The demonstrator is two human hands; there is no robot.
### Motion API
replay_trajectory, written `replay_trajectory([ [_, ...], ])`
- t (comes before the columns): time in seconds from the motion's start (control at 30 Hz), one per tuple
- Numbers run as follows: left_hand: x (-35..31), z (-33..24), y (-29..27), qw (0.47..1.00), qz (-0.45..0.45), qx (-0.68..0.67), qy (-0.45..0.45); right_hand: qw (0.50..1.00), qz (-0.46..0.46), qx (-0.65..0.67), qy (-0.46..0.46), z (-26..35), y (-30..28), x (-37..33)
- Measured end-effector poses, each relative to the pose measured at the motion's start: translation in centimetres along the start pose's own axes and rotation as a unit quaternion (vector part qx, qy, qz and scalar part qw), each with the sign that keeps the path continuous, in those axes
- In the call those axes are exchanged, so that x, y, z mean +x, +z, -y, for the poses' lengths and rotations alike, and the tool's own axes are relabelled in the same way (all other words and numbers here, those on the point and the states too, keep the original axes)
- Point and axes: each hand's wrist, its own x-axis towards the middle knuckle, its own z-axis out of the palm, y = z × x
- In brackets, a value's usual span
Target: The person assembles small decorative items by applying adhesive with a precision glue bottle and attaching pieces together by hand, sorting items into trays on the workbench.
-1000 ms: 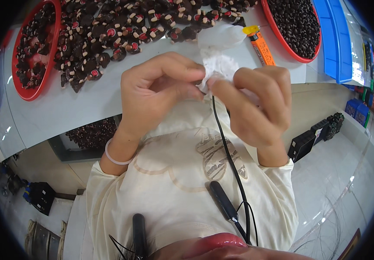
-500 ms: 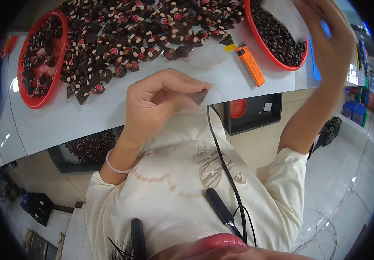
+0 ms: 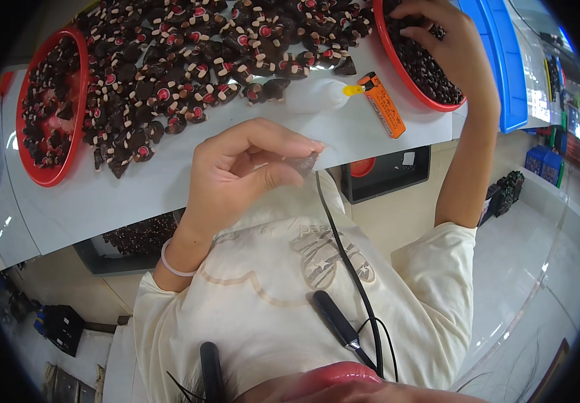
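Observation:
My left hand (image 3: 236, 171) is in front of my chest at the table's near edge. Its thumb and forefinger pinch a small dark brown piece (image 3: 302, 163), partly hidden by the fingers. At the far right, my right hand (image 3: 448, 43) reaches over a red bowl (image 3: 452, 106) full of small, dark, shiny bead-like pieces (image 3: 419, 64). The thumb and forefinger stand apart among these pieces, and nothing shows between them. Between the hands lie a translucent white squeeze bottle (image 3: 317, 96) with a yellow tip and an orange lighter (image 3: 384, 106).
Many dark brown pieces with red and cream spots (image 3: 189, 74) cover the back of the white table (image 3: 102, 208). Another red bowl (image 3: 80, 101) of such pieces stands at left. A blue tray (image 3: 505, 80) lies at right. Open dark drawers (image 3: 387, 187) are below the tabletop.
My right hand has moved from above the red bowl's right side down to the pieces in it. A blurred white thing near that hand is gone. The left hand keeps its pinch.

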Motion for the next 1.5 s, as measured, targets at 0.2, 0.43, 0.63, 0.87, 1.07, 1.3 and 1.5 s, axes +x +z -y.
replay_trajectory([
  [0.2, 0.1, 0.2, 0.1, 1.0, 0.01, -0.011, -0.003, 0.993, -0.096, -0.029, 0.059, -0.5, 1.1, -1.5],
  [0.43, 0.0, 0.4, -0.3, 1.0, 0.016, -0.022, 0.013, 0.756, -0.041, 0.267, 0.596, -9.4, -2.1, -0.9],
  [0.63, -0.1, 0.7, -0.8, 0.997, 0.03, -0.062, 0.021, 0.947, -0.203, 0.179, 0.175, -4.2, 0.2, -4.7],
  [0.87, 0.1, 0.6, -1.3, 0.991, 0.051, -0.115, 0.038, 0.908, -0.274, 0.307, 0.077, 2.9, 2.2, -7.5],
  [1.07, 0.1, 0.4, -0.9, 0.998, 0.005, -0.058, 0.001, 0.857, -0.181, 0.483, 0.021, 8.3, 5.1, -9.7],
  [1.3, -0.2, 0.7, -0.8, 0.999, -0.012, -0.039, 0.02, 0.869, -0.189, 0.449, -0.091, 10.2, 8.1, -8.8],
  [1.5, -0.5, 0.6, -1.1, 0.997, 0.016, 0.011, 0.081, 0.849, -0.169, 0.493, -0.088, 10.2, 8.5, -9.0],
])
